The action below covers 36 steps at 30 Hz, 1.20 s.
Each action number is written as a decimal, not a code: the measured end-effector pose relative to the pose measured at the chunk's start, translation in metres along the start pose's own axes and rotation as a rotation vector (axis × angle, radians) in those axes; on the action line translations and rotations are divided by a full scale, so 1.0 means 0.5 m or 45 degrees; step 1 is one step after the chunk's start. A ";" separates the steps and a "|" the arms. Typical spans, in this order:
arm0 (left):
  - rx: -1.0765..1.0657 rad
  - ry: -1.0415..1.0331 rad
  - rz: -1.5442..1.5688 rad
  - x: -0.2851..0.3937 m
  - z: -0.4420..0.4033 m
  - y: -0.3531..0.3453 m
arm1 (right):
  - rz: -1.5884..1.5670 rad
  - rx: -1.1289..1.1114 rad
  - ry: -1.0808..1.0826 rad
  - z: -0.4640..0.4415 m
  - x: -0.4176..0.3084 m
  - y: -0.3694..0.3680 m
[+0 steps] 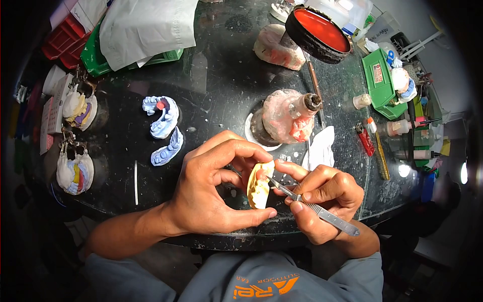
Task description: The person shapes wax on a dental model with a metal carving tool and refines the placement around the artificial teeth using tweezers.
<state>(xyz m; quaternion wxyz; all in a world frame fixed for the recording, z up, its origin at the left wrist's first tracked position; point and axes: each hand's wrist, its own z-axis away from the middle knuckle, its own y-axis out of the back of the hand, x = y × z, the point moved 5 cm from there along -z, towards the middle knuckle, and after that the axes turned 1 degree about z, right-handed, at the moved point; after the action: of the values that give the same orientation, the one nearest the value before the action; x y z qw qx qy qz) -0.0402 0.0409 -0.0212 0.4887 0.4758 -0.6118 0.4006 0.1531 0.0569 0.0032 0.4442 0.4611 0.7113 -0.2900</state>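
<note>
Between the thumb and fingers of my left hand [204, 186] is a yellow dental cast [257, 195], tilted on its side with its row of teeth facing right. A pinkish patch shows on its upper part. My right hand [329, 196] grips a metal scalpel [334, 221] like a pen, its tip touching or very near that patch. The right index finger reaches up beside the cast's top end. Beyond my hands stands a wax-spattered spirit burner [282, 118], with a crumpled white cloth [322, 148] to its right.
Two blue dental casts [168, 121] lie left of centre near a thin white strip [136, 182]. Articulators with casts [75, 173] stand far left. A round pan of red wax [321, 32] rises at the back. A red lighter [364, 140] and green bin [377, 83] are at right.
</note>
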 end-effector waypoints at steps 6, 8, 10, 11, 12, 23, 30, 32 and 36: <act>-0.001 0.015 0.011 0.000 0.000 0.000 | 0.024 -0.050 0.077 -0.006 -0.001 0.001; -0.002 0.020 0.014 0.001 0.000 0.000 | 0.028 -0.053 0.076 -0.007 -0.002 0.000; -0.001 0.028 0.021 0.001 0.000 0.000 | 0.030 -0.054 0.075 -0.008 -0.003 -0.001; 0.000 0.029 0.019 0.001 0.000 0.000 | 0.031 -0.051 0.074 -0.008 -0.004 -0.001; 0.001 0.030 0.017 0.000 0.000 0.000 | 0.032 -0.049 0.073 -0.008 -0.004 -0.001; -0.004 0.028 0.020 -0.001 0.001 0.001 | 0.036 -0.058 0.080 -0.006 -0.004 -0.002; -0.008 0.016 0.009 -0.001 0.000 0.001 | 0.025 -0.054 0.090 -0.007 -0.002 -0.001; -0.008 0.009 0.008 -0.002 0.001 0.001 | 0.037 -0.064 0.090 -0.007 -0.003 0.000; -0.013 -0.005 0.003 -0.001 0.000 0.000 | 0.070 -0.138 0.014 -0.001 -0.005 0.002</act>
<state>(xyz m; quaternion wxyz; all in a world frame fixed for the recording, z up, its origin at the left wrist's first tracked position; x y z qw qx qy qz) -0.0402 0.0411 -0.0219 0.4893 0.4733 -0.6155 0.3972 0.1542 0.0568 0.0056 0.4726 0.4572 0.7155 -0.2361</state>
